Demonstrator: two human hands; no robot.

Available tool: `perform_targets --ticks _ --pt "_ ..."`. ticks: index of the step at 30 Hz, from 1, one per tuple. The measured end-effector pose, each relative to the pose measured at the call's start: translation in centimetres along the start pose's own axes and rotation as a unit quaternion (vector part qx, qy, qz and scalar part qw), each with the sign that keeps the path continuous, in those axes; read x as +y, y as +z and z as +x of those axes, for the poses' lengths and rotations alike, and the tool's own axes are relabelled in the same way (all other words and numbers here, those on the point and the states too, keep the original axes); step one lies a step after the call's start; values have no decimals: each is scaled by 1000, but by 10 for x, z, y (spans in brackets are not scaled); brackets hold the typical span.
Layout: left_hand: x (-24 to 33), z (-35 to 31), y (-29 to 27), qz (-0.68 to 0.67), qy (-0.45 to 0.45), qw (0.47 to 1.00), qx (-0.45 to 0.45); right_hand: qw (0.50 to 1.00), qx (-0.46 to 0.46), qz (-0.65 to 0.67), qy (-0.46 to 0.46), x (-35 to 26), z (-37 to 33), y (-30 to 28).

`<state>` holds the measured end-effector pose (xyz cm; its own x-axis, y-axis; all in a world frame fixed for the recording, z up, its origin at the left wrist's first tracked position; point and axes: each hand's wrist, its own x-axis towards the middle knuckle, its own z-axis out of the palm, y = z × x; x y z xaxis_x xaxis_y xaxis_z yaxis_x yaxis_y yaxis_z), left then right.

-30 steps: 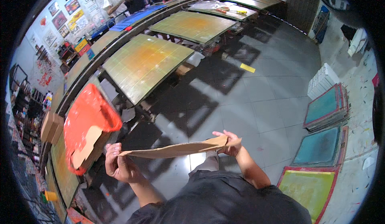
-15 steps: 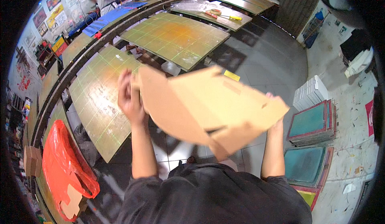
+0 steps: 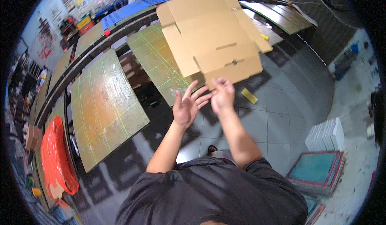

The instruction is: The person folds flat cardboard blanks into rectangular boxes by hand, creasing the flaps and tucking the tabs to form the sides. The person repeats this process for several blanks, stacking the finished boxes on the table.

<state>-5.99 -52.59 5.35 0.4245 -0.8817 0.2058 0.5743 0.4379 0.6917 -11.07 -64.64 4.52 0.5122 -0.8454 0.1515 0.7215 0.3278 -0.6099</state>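
A large flat sheet of brown cardboard, a die-cut box blank [image 3: 213,27] with flaps and slots, is spread open ahead of me over the green-lined boards. My right hand [image 3: 223,96] is closed at its near lower corner, fingers pinching the edge. Just left of it, my left hand [image 3: 188,107] is open with spread fingers and holds nothing. Its fingertips come close to the right hand and the cardboard's near edge; whether they touch cannot be told.
Flat boards with green grid lines [image 3: 106,108] stand along a dark rail to the left. A red plastic bag [image 3: 58,156] lies at lower left. Framed screens [image 3: 313,166] and a white stack [image 3: 327,134] are at right. A yellow piece [image 3: 249,95] lies on the floor.
The cardboard has swung from in front of my chest to farther ahead and turned flat. My left hand has let go of it, and both hands have come close together.
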Motion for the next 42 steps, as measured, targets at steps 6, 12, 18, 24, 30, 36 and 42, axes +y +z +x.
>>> perform_targets --ticks 6,12,18,24,30,36,42 --pt "-14 -15 -20 168 -57 925 337 941 -163 -252 155 34 -31 -35" --pt "-32 -14 -11 181 -28 901 393 808 -467 -337 128 -8 -11 -52" --pt "-22 -29 9 92 60 883 457 655 -418 -580 -244 -81 8 -103" --pt "-37 -47 16 55 180 838 513 829 -179 -495 -191 -69 37 -132" --pt "-61 -45 31 108 109 846 510 657 -316 -610 -312 -57 71 -104" --pt "-65 -73 -33 397 90 768 496 677 -390 -563 -269 -59 99 -107" --pt "-18 -48 -29 465 195 690 519 710 -395 -529 -243 -62 110 -108"
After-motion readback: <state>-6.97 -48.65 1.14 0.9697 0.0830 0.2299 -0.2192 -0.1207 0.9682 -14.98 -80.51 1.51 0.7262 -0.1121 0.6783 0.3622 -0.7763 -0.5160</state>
